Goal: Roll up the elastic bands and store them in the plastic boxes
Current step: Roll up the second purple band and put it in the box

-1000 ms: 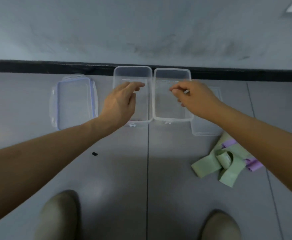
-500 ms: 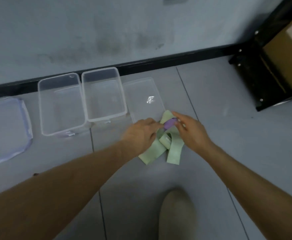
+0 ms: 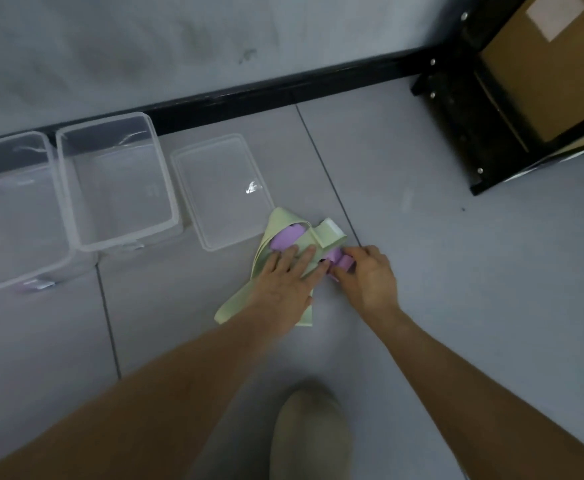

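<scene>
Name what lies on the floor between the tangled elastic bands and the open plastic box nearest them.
A flat clear lid lies between the box and the bands, in the head view.

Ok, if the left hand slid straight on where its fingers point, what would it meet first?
Most likely the green band itself: the left hand lies flat on it, and its raised fold stands just past the fingertips, beside the purple band. Depth is unclear; beyond looks like bare floor.
</scene>
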`<state>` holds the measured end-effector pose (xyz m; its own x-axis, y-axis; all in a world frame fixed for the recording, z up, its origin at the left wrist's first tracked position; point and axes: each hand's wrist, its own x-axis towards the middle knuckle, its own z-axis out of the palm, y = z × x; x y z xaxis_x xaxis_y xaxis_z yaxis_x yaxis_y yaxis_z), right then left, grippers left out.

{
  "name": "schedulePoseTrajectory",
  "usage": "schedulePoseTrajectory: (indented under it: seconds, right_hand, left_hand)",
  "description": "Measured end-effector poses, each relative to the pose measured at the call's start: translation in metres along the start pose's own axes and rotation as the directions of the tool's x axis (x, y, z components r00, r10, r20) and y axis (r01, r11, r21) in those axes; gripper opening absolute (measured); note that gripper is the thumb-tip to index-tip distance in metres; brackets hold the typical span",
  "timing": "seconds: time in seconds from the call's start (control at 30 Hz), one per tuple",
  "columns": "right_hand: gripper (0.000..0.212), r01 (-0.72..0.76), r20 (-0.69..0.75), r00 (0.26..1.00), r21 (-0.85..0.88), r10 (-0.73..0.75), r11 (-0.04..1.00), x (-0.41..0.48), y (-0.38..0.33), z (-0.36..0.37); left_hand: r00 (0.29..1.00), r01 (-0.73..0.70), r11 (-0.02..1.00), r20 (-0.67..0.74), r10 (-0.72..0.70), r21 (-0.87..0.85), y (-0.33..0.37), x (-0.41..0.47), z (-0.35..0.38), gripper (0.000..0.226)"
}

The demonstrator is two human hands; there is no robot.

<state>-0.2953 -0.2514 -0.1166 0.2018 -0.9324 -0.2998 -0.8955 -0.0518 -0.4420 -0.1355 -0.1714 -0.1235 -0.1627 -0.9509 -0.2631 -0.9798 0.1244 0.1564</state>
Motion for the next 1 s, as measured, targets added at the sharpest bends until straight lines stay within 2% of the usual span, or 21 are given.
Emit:
schedulePoseTrajectory:
  seconds: [0.1,0.2,0.3,0.47,0.57,0.63,0.73,0.8,0.9,1.0]
  right_hand:
    - [0.045,0.038,0.016,0.999,0.029,-0.039,0.999,-0.004,0.001,0.001]
    - [0.053,0.051,0.021,0.998,-0.017,-0.051,0.999,-0.008,0.006,0.002]
    - [0.048,0.052,0.026,0.998,-0.055,-0.051,0.997,-0.013,0.008,0.001]
    - [0.045,-0.053,0.063,0.997,0.161,0.044,0.986,-0.028,0.005,0.005]
    - [0.047,-0.14,0.116,0.988,0.444,0.099,0.885,-0.039,0.001,0.014]
    - [0.046,-0.21,0.204,0.973,0.565,0.111,0.798,-0.043,-0.001,0.017]
    - [0.05,-0.311,0.266,0.947,0.634,0.177,0.708,-0.039,-0.004,0.016]
    - [0.044,-0.373,0.282,0.928,0.678,0.244,0.633,-0.032,-0.009,0.012]
    - [0.03,-0.418,0.303,0.908,0.634,0.289,0.65,-0.023,-0.019,0.002]
    - [0.034,-0.419,0.346,0.905,0.641,0.246,0.643,-0.018,-0.024,-0.004]
  left_hand:
    - [1.0,0.024,0.999,0.013,-0.024,0.021,0.001,0.003,0.0,0.072]
    - [0.999,0.017,1.0,-0.027,-0.017,0.01,0.003,0.002,0.001,0.072]
    - [0.999,0.044,0.997,-0.023,-0.043,0.058,0.003,0.002,-0.001,0.07]
    - [0.997,0.076,0.995,-0.029,-0.074,0.064,0.002,0.0,-0.005,0.073]
    - [0.994,0.055,0.998,-0.097,-0.054,0.004,0.002,-0.005,-0.002,0.07]
    - [0.993,0.056,0.998,-0.106,-0.058,-0.015,0.001,-0.008,0.001,0.067]
    - [0.992,0.065,0.998,-0.112,-0.066,-0.012,0.0,-0.01,0.004,0.064]
    - [0.989,0.054,0.999,-0.135,-0.055,-0.009,-0.001,-0.014,0.007,0.065]
    - [0.98,0.021,0.999,-0.196,-0.026,-0.026,-0.006,-0.02,0.012,0.068]
    - [0.977,-0.004,1.0,-0.214,0.001,-0.01,-0.012,-0.022,0.012,0.069]
